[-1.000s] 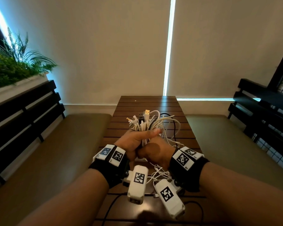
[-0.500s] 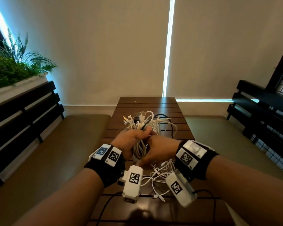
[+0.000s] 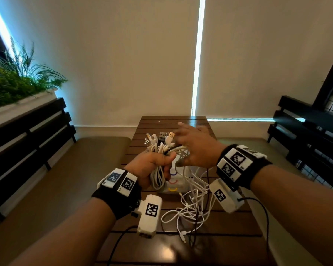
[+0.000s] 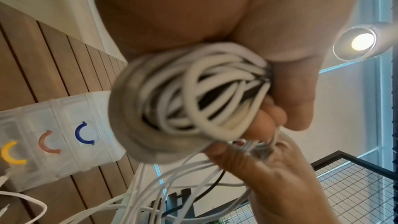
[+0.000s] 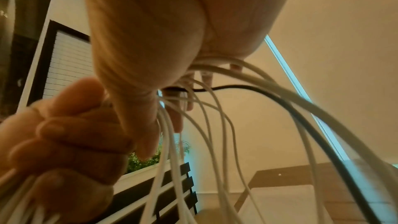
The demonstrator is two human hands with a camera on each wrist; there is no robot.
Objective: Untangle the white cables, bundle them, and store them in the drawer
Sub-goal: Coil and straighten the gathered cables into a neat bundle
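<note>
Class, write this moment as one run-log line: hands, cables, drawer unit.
left hand: grips cable bundle | right hand: fingers spread over trailing strands | loose cables: on table | drawer unit: behind bundle, shut

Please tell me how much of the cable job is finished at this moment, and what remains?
Partly done. The left hand grips a coiled bundle of cables, plugs up. In hand: the right hand, fingers spread, works the loops beside that grip. Left: loose cables trail onto the table, still tangled, and the drawer box behind looks shut, nothing stored.
</note>
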